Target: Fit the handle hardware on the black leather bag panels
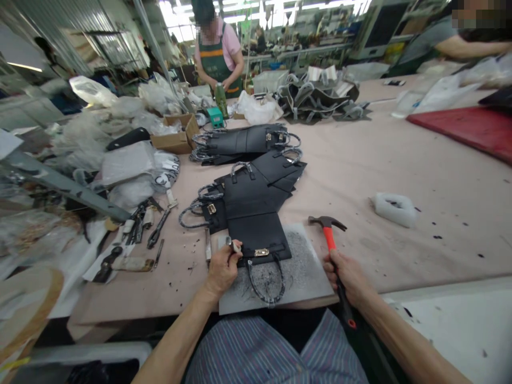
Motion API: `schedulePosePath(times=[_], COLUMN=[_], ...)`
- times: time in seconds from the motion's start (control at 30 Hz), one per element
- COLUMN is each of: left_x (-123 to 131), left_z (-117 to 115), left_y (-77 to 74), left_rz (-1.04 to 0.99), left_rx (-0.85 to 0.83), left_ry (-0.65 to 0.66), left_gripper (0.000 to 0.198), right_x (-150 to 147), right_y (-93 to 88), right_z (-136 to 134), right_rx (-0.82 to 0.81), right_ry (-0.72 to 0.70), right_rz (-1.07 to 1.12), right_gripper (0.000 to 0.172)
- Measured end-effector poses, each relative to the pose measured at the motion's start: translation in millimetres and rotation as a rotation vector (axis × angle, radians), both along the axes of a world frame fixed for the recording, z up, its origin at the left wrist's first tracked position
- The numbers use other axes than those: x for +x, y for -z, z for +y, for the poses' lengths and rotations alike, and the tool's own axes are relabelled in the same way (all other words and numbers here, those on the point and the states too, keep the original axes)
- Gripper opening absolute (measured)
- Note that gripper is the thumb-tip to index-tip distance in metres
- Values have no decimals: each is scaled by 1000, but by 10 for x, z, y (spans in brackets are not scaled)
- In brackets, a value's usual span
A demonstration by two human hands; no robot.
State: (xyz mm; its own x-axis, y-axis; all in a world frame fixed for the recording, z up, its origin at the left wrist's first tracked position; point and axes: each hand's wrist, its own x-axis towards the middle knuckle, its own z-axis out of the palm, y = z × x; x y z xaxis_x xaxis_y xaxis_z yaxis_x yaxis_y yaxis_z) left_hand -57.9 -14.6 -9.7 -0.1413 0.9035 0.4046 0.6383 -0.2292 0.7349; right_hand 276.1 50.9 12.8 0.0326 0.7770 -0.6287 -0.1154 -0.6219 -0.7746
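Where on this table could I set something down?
The widest bare patch lies between the black bag pieces and the white bundle, beyond the hammer. Another lies between that bundle and the red board. The left side is crowded with tools and plastic bags, and a grey pile fills the far middle.

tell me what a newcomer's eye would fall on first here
Probably the hammer with its bright orange neck, held in the right hand beside the grey board. Next, the black bag pieces fanned up the middle of the table, the nearest with a gold clasp close to the left hand. The red sheet at the far right also stands out.
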Motion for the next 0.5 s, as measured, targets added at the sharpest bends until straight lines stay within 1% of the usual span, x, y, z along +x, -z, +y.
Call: schedulePosePath(times=[0.03, 0.1, 0.2, 0.23, 0.27, 0.33, 0.4, 0.43, 0.47, 0.5], left_x=[3, 11, 20, 22, 23, 23, 22, 22, 22, 22], left_z=[4, 10, 13, 14, 16, 19, 23, 24, 24, 23], left_y=[-11, -34, -58, -62, -64, -65, -66, -67, -68, -70], left_rz=[2, 2, 4, 7, 10, 14, 17, 21, 25, 28], left_rx=[-6, -19, -27, -26, -23, -17, -22, -29, -35, -40], left_ry=[7, 19, 25, 25, 23, 22, 23, 23, 25, 25], left_gripper=[20, 22, 23, 22, 22, 22, 21, 20, 20, 20], right_x=[-24, -103, -300, -383, -469, -626, -720, -733, -727, -707], right_y=[-118, -462, -1053, -1205, -1316, -1424, -1470, -1516, -1593, -1702], right_z=[7, 9, -46, -79, -115, -177, -199, -193, -179, -163], right_rx=[82, 323, 774, 898, 996, 1095, 1084, 1064, 1056, 1067], right_ry=[-22, -90, -293, -368, -444, -621, -795, -861, -890, -879], right_rz=[-92, -310, -582, -651, -702, -792, -877, -909, -926, -919], right_gripper=[26, 32, 34, 33, 30, 26, 22, 21, 22, 23])
